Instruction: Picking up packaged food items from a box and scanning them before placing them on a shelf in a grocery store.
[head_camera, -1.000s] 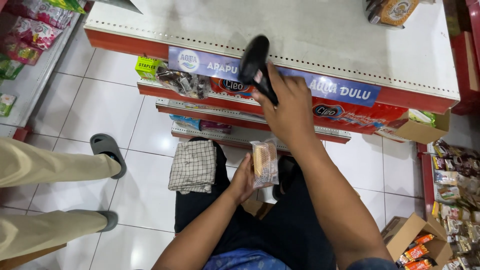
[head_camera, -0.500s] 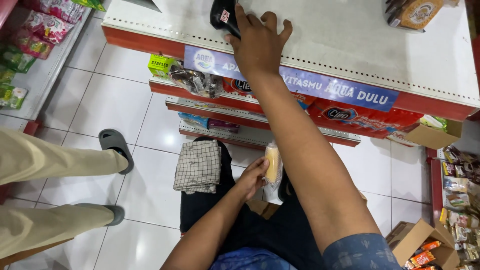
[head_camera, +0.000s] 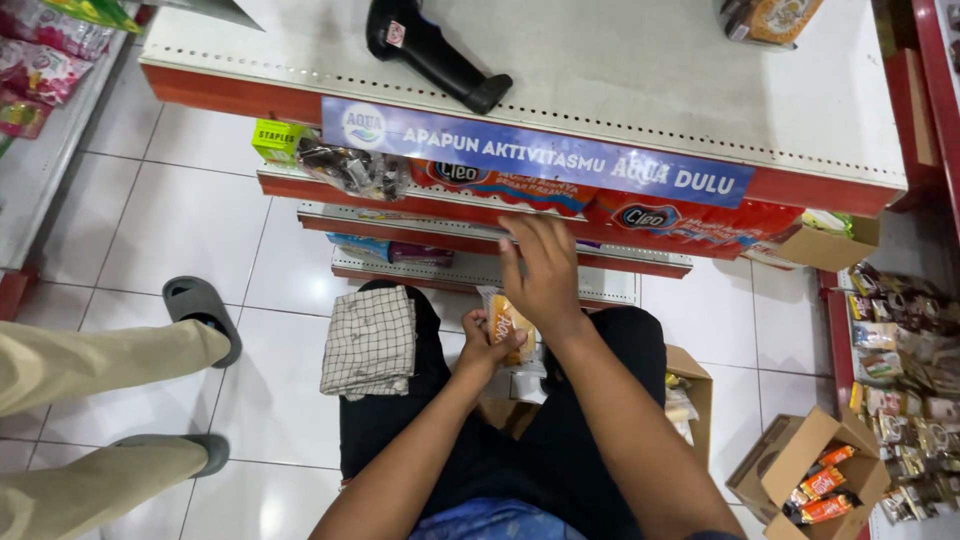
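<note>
While we crouch in front of the low shelves, our left hand is closed around a small clear-wrapped snack packet, held just above our lap between our knees, and our right hand hovers over it with fingers spread and holding nothing, the palm just above the packet's top. As far as we can judge, the packet is in hand but not yet placed on any shelf, and the black handheld scanner lies untouched on the top shelf, well apart from both hands. A folded checked cloth rests on our left thigh. Room to move is tight: the red edges of the lower shelves jut out just beyond our right hand, and an open cardboard box sits close by our right knee, with another box of packets farther right. To our left another person's legs in tan trousers and grey sandals stand on the white tiled floor, leaving a bare strip of floor between them and us.
</note>
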